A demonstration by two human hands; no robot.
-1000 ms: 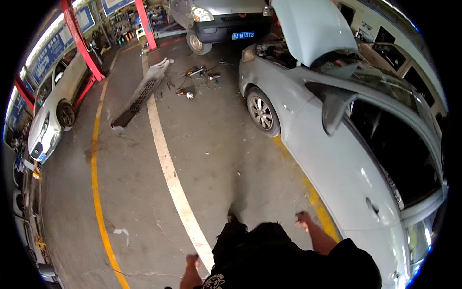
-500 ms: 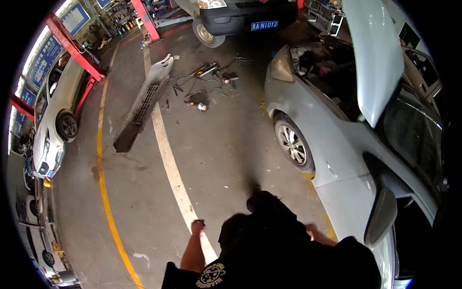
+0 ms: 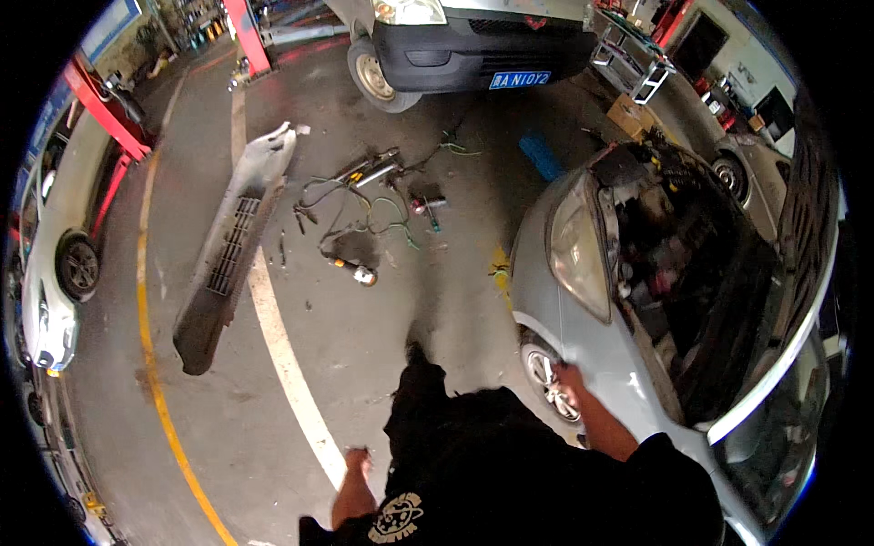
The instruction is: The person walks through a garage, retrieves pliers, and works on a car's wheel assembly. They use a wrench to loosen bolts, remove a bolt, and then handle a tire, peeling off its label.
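Observation:
My left hand (image 3: 359, 461) hangs low beside my dark clothing, above the white floor line (image 3: 296, 387). Its fingers are curled, and whatever lies inside them, if anything, is hidden. In front of me on the right, my right hand (image 3: 570, 386) is raised with bent fingers, over the view of a silver car's front wheel (image 3: 549, 382). A small dark patch shows at those fingers, too unclear to name. The silver car (image 3: 583, 332) has its hood up and its engine bay (image 3: 683, 273) bare. Neither hand visibly touches the car.
A removed bumper (image 3: 223, 259) lies on the floor at left. Ahead are an angle grinder (image 3: 353, 269), another power tool (image 3: 426, 204) and tangled hoses (image 3: 373, 214). A van (image 3: 482, 55) stands at the back, a cardboard box (image 3: 630, 116) to its right, a red lift post (image 3: 105, 114) at left.
The view has moved forward, bringing the bumper, tools and engine bay nearer. My right hand has risen from beside my body to the front. My left hand still hangs low.

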